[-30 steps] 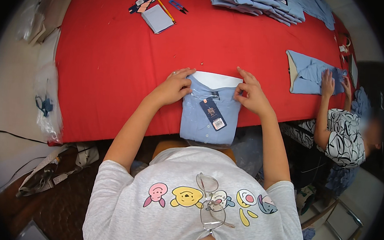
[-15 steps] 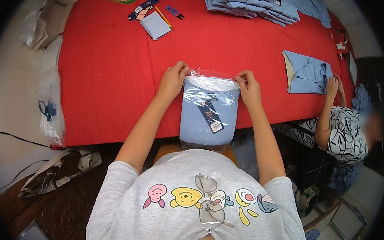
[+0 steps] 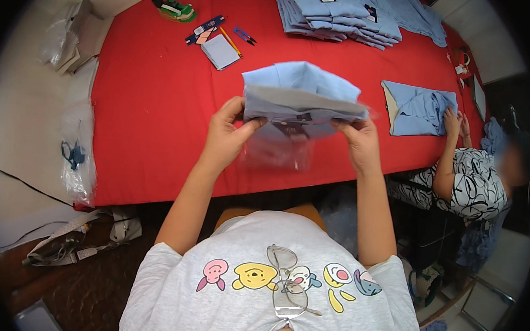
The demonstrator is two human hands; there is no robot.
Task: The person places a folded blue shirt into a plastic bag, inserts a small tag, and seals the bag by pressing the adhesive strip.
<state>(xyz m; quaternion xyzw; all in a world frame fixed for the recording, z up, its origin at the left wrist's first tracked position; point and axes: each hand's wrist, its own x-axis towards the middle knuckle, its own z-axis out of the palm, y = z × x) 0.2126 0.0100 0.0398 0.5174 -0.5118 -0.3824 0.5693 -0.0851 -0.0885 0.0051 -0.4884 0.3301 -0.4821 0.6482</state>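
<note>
A folded light-blue shirt (image 3: 300, 92) on a grey card insert is lifted above the red table (image 3: 153, 110), partly inside a clear plastic bag (image 3: 278, 148) that hangs below it. My left hand (image 3: 227, 133) grips the shirt and bag at their left edge. My right hand (image 3: 357, 141) grips the right edge. A dark tag shows through the plastic near the middle.
A stack of folded blue shirts (image 3: 335, 15) lies at the table's far side. A notepad (image 3: 220, 50), pens and small scissors (image 3: 244, 37) lie at the back left. On the right, another person (image 3: 470, 178) presses a blue shirt (image 3: 417, 108) flat on the table.
The shirt lay flat on the table under my hands; it has since been raised off the table and tipped up, with the plastic bag around its lower part.
</note>
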